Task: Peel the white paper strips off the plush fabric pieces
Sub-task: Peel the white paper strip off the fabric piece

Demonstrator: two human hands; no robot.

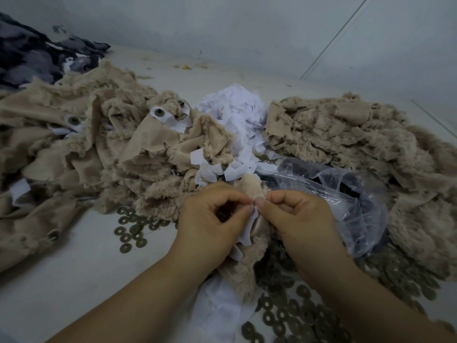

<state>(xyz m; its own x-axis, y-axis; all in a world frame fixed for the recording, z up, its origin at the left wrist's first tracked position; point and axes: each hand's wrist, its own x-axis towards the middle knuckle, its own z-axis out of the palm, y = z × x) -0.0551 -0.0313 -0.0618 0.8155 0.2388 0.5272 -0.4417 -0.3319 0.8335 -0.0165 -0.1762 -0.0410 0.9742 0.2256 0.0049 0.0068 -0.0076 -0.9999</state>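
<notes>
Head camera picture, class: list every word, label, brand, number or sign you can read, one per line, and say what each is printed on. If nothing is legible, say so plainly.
None: no readable text anywhere in this view.
Paper strips: plain white, with a few tiny dark specks too small to read as characters.
Plastic bag: clear, no print visible.
Washers: no markings can be made out.
Plush pieces: no labels or tags showing.

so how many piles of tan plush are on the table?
2, not counting the piece being held: a big pile on the left with paper strips on it, and a pile on the right showing none. White paper scraps sit between. More pieces may be buried.
</notes>
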